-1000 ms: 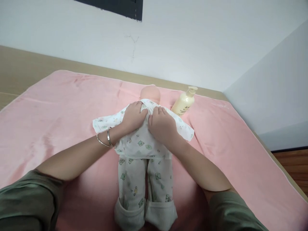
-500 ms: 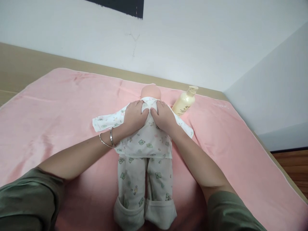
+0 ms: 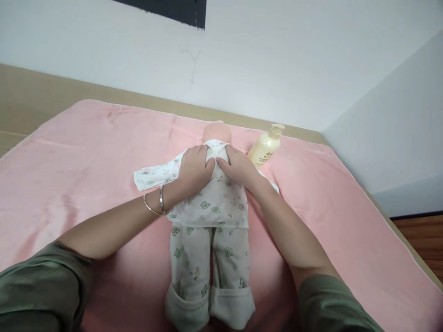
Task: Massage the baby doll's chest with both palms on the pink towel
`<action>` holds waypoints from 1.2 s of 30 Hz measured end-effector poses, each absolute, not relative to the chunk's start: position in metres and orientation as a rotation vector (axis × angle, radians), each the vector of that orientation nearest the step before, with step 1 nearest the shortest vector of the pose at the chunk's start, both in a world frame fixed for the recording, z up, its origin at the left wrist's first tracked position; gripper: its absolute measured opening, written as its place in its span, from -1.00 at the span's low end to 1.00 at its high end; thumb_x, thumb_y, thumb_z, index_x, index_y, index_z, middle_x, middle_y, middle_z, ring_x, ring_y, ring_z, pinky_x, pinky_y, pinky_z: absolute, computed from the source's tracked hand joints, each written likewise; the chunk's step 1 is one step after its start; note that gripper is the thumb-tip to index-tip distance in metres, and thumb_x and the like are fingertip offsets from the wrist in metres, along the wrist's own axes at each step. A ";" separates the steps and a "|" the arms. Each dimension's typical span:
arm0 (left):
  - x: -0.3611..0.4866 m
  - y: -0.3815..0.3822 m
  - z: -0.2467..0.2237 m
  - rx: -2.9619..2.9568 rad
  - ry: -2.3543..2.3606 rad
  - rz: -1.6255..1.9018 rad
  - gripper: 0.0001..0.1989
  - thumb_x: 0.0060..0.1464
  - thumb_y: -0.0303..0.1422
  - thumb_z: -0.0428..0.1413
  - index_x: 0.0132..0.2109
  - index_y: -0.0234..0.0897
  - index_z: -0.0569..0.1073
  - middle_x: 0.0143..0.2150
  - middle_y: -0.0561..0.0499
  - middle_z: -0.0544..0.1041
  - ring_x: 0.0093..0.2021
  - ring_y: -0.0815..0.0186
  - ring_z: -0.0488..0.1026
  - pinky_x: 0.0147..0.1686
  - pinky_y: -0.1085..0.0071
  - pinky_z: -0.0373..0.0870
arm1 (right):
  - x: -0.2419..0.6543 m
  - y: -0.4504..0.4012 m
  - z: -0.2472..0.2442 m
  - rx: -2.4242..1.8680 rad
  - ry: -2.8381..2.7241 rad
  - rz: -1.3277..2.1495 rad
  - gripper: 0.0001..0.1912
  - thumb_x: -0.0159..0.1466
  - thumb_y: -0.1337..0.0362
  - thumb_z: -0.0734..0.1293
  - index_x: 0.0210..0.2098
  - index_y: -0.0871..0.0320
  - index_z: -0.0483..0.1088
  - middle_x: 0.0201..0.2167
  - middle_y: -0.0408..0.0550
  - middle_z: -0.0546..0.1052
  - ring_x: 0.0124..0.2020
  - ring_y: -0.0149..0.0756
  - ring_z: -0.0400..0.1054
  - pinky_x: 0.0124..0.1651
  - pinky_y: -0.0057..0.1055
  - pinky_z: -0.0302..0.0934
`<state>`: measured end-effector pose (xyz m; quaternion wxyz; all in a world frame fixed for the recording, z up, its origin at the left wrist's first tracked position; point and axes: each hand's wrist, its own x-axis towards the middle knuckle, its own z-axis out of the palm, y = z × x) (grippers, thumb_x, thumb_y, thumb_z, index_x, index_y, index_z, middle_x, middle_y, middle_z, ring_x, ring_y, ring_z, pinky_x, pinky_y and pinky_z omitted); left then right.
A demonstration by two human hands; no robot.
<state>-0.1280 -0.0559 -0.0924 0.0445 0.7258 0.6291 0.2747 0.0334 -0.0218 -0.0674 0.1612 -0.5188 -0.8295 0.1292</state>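
Observation:
A baby doll (image 3: pixel 217 132) lies lengthwise in front of me, its bare head at the far end and its face not visible. It wears a white shirt (image 3: pixel 211 210) and white trousers (image 3: pixel 194 258), both printed with small green animals. My left hand (image 3: pixel 196 167) rests flat on the left of the doll's upper body, thumb pointing inward. On the other side, my right hand (image 3: pixel 239 167) lies the same way, its thumb near the left one. Both hands are open, with fingers over the shoulder area. The doll's hands and feet are hidden by cloth.
Under the doll spreads a pink sheet (image 3: pixel 86 152) on a wooden surface (image 3: pixel 31 87). A cream pump bottle (image 3: pixel 266 146) leans beyond my right hand. White wall (image 3: pixel 277 60) rises behind, with a dark panel (image 3: pixel 173 10) at the top.
My right hand has shifted slightly, and its wrist now covers more of the right sleeve. The left hand has moved only a little to the right. Doll and bottle stay in place.

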 end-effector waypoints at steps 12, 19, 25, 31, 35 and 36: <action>-0.140 -0.044 -0.081 2.322 1.829 0.615 -0.69 0.25 -0.45 -0.18 -0.20 -0.30 0.46 -0.17 -0.23 0.55 -0.18 0.06 0.48 -0.10 0.13 0.41 | 0.014 -0.054 -0.063 -1.421 -2.588 0.000 -0.45 0.45 0.23 0.09 0.25 0.57 0.22 0.25 0.53 0.38 0.29 0.25 0.24 0.36 0.07 0.12; -0.132 -0.060 -0.075 2.449 1.875 0.586 -0.67 0.23 -0.44 -0.13 -0.33 -0.33 0.51 -0.30 -0.26 0.52 -0.22 0.02 0.47 -0.13 0.08 0.41 | 0.024 -0.039 -0.059 -1.482 -2.518 0.227 -0.60 0.44 0.30 0.05 0.07 0.35 0.39 0.08 0.32 0.53 0.11 0.10 0.40 0.21 -0.03 0.29; -0.125 -0.072 -0.080 2.730 1.696 0.696 -0.69 0.16 -0.54 -0.08 -0.47 -0.26 0.45 -0.39 -0.19 0.47 -0.21 0.05 0.43 -0.04 0.06 0.43 | 0.025 -0.030 -0.065 -1.568 -2.467 0.093 -0.59 0.47 0.26 0.05 0.04 0.39 0.39 0.06 0.34 0.53 0.08 0.09 0.39 0.19 -0.07 0.26; -0.138 -0.046 -0.086 2.403 1.742 0.737 -0.77 0.25 -0.41 -0.11 -0.18 -0.31 0.45 -0.11 -0.23 0.53 -0.04 0.02 0.44 0.06 0.03 0.41 | 0.007 -0.086 -0.071 -1.513 -2.494 -0.392 -0.58 0.45 0.39 0.01 -0.04 0.46 0.45 -0.18 0.41 0.55 -0.11 0.13 0.42 0.01 -0.03 0.30; -0.135 -0.046 -0.087 2.345 1.841 0.720 -0.74 0.27 -0.39 -0.12 -0.11 -0.36 0.44 -0.07 -0.28 0.53 -0.01 -0.03 0.44 0.08 -0.03 0.39 | 0.011 -0.075 -0.072 -1.358 -2.585 -0.339 -0.63 0.39 0.46 0.05 -0.12 0.37 0.48 -0.19 0.32 0.56 -0.07 0.08 0.42 0.09 -0.06 0.30; -0.132 -0.050 -0.088 2.393 1.848 0.737 -0.72 0.29 -0.39 -0.13 -0.09 -0.38 0.44 -0.06 -0.31 0.53 -0.01 -0.05 0.44 0.09 -0.04 0.38 | 0.014 -0.065 -0.072 -1.326 -2.596 -0.266 -0.64 0.39 0.45 0.06 -0.13 0.35 0.47 -0.15 0.30 0.56 -0.02 0.07 0.41 0.13 -0.06 0.29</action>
